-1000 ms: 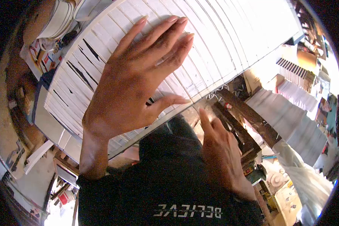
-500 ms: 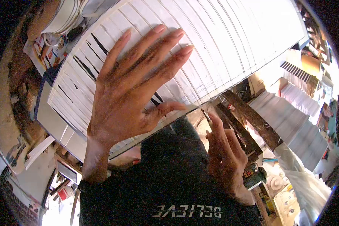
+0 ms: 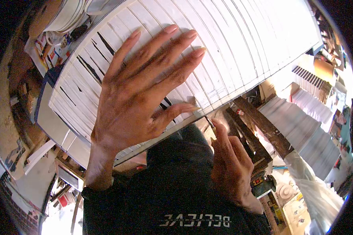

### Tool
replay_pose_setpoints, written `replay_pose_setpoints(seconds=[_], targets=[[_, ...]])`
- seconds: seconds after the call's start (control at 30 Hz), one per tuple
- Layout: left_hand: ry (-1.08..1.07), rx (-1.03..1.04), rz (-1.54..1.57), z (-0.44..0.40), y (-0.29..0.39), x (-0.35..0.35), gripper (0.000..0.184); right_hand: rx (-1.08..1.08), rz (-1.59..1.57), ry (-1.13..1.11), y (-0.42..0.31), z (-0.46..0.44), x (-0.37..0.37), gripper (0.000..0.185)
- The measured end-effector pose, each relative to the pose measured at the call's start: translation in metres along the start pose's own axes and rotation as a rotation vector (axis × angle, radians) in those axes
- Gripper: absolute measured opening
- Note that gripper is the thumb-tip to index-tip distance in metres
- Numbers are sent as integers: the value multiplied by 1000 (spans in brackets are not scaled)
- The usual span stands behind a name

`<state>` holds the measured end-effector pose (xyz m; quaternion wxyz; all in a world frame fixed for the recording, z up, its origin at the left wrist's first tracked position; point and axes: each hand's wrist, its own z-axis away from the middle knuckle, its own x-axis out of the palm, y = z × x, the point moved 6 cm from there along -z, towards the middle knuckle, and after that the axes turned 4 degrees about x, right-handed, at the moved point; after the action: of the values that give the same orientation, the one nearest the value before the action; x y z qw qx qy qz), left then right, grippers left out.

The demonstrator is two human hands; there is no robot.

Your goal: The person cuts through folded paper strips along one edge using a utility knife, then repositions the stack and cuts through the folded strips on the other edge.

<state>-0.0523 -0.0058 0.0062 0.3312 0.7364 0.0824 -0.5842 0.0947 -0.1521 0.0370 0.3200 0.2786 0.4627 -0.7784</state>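
- White ribbed panel (image 3: 259, 43) occupies the upper centre of the frame, running diagonally from the left toward the upper right; thin lines cross its face, and dark gaps show at the left part.
- Left hand (image 3: 137, 88) lies spread over the panel, its four fingers pointing up the frame and slightly apart; the thumb reaches toward the panel's lower edge.
- Right hand (image 3: 232, 158), right of the frame's centre, pinches a slim dark tool (image 3: 210, 122) between thumb and forefinger. The tool points at the lower edge (whether its tip touches cannot be told).
- Step in hand, as judged: steadying the panel with the left hand while the tool is applied at the edge, near one crossing line.
- Next move, as judged: calls for a firm left palm, a close pinch and accurate tip placement, with the left thumb clear of the tool's path.
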Motion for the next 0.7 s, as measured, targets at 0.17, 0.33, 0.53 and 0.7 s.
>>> replay_pose_setpoints(seconds=[0.17,0.33,0.53,0.7], targets=[[-17,7,-10,0,1,1,74,-23,67,30,1,2,3,58],[-9,2,-2,-1,1,0,74,-59,39,101,-3,7,8,60],[-25,6,-18,0,1,-1,72,40,145,18,-12,13,-3,60],[-24,-11,6,0,2,-2,71,53,121,-20,-15,17,-13,59]])
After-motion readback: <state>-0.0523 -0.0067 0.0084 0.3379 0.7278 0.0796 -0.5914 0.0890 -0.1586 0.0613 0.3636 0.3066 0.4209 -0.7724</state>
